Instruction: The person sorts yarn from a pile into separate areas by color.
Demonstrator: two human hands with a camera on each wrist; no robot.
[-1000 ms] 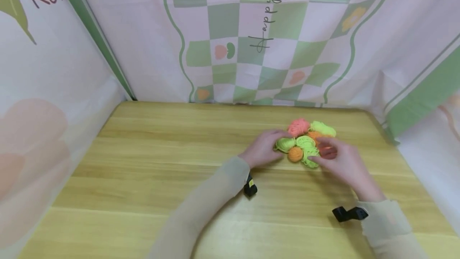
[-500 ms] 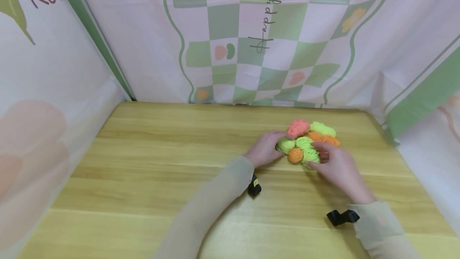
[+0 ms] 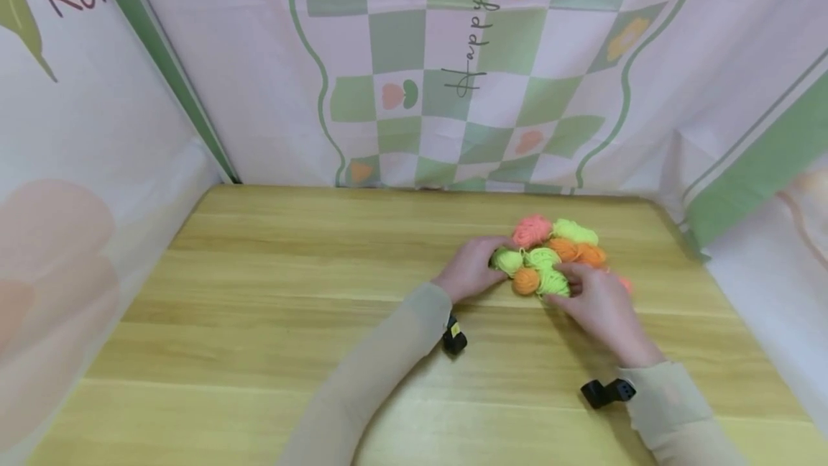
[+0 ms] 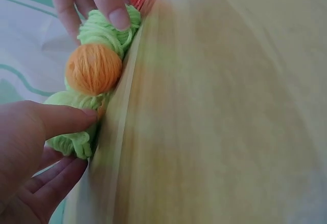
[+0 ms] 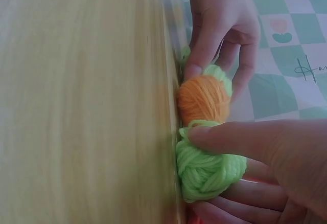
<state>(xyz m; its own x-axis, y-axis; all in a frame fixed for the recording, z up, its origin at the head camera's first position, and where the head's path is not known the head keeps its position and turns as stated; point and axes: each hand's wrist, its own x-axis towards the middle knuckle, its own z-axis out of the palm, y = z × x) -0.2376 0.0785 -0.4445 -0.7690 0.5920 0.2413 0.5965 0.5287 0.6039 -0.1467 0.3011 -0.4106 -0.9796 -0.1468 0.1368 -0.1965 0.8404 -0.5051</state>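
My left hand (image 3: 475, 268) holds a small yellow-green yarn ball (image 3: 507, 262) at the left of a cluster, thumb on the near side and fingers behind. My right hand (image 3: 601, 304) grips a lime-green yarn skein (image 3: 551, 280) between thumb and fingers; the right wrist view shows its loose strands (image 5: 209, 173). Between the two hands sits a small round orange yarn ball (image 3: 526, 281), touching the green yarn on either side. Part of a coral-red yarn ball (image 3: 625, 285) peeks out beyond my right hand, mostly hidden by it.
Behind the hands lie a coral-pink yarn ball (image 3: 532, 231), a pale yellow-green skein (image 3: 575, 233) and an orange skein (image 3: 576, 252). They rest on a wooden table (image 3: 291, 308). Printed cloth (image 3: 394, 42) hangs along the back and both sides.
My right hand has moved left and closed round the lime-green skein, uncovering the orange skein and some coral yarn. The left hand stays at its yellow-green ball.
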